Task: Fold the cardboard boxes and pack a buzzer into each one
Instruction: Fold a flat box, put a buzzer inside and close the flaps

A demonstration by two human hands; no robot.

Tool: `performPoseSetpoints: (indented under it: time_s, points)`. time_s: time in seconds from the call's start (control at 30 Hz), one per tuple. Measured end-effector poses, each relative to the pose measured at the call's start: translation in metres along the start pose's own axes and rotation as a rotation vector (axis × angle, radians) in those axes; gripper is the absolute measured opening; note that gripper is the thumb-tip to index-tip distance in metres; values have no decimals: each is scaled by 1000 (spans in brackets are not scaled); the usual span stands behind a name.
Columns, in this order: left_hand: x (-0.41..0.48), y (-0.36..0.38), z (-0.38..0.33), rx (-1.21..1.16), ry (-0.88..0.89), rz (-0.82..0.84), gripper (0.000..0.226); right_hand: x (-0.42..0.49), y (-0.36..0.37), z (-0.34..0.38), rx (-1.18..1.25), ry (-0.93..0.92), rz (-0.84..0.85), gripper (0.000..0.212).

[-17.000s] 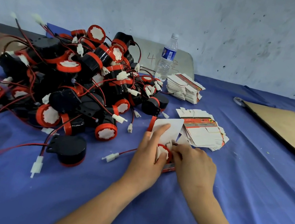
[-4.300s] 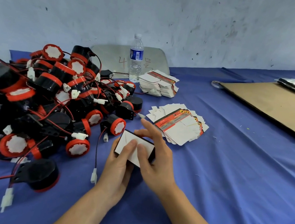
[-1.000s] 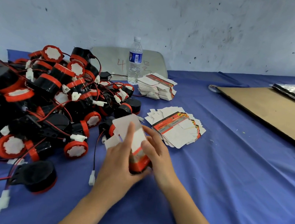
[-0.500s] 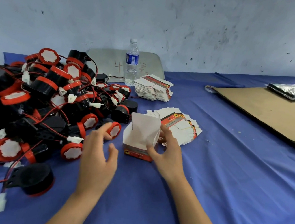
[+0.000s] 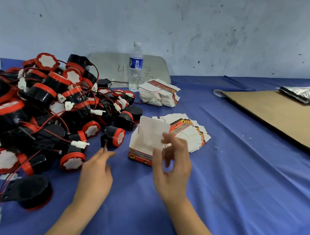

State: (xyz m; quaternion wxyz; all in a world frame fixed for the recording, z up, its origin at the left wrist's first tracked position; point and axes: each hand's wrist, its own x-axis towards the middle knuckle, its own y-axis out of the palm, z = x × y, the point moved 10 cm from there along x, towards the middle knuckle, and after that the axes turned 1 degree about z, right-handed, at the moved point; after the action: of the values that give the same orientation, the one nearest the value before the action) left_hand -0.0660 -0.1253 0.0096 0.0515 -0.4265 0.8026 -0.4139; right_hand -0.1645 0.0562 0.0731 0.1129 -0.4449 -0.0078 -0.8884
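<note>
While both hands hang low over it, the blue tablecloth [image 5: 239, 189] covers the whole table. Brown cardboard sheet [image 5: 289, 120] lies flat at far right, with a silver bag [image 5: 306, 95] on its far corner. Buzzer pile [image 5: 37, 112] fills the left side: black bodies, red rims, red-black leads tangled, white plugs. Grey board [image 5: 157, 68] leans on the wall behind a water bottle [image 5: 135, 67], which stands upright.

Flat boxes: one neat stack [image 5: 159, 96] just right of the bottle, one fanned stack [image 5: 189, 134] nearer.

Left hand [image 5: 97, 169]: fingers loose and pointing forward, nothing in it. Its fingertips are just beside the lead hanging off a single buzzer [image 5: 114, 136] at the pile's near edge. Contact unclear, blurred.

Right hand [image 5: 173, 165]: fingers loosely curled, up against the folded box's right side. It is motion-blurred, so I can't tell whether it grips or only touches.

Folded box [image 5: 141, 149] stands upright on the cloth, top open, white lid flap up. It sits between the single buzzer and the fanned stack.
</note>
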Motion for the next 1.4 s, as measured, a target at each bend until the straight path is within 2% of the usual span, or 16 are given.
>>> performPoseSetpoints:
  time_s: [0.03,0.1,0.2,0.3,0.37,0.43,0.5,0.63,0.7,0.77,0.83,0.93,1.03,1.13,1.3,1.4]
  points:
    - [0,-2,2,-145,-41,-24,41,-4,7,3,19,-26,48,13]
    - [-1,-7,5,-448,-120,-75,33,-11,30,-1,32,31,209,22]
    - [-9,-27,-8,-667,-29,-241,29,-30,66,-27,70,368,493,32]
    - [-27,-40,-40,-642,229,-295,34,-48,81,-44,443,801,547,24]
    - [-43,-38,-69,-526,433,-262,30,-54,88,-44,739,1004,508,41]
    - [-57,-30,-88,-444,588,-214,27,-53,91,-42,895,1082,491,58]
    - [-59,-21,-94,-431,631,-159,25,-47,88,-41,966,1065,495,67]
    - [-54,-7,-88,-384,641,-73,30,-35,77,-42,1069,1023,442,56]
    - [-52,-2,-84,-398,614,-21,32,-30,71,-46,1031,1006,396,68]
    - [-49,0,-81,-416,570,1,30,-23,61,-50,971,960,316,72]
    - [-43,-2,-73,-452,494,-7,25,-12,43,-54,869,847,180,55]
    - [-31,-7,-56,-498,362,-72,16,0,13,-57,484,672,39,51]
    - [-20,-4,-35,-546,199,-91,29,2,14,-49,95,527,191,56]
    - [-14,2,-21,-561,125,-73,37,-6,26,-54,-120,533,365,62]
    - [-7,29,-18,-567,118,156,83,-10,39,-45,47,526,489,56]
    - [-6,36,-19,-631,130,237,95,-11,44,-39,146,532,536,58]
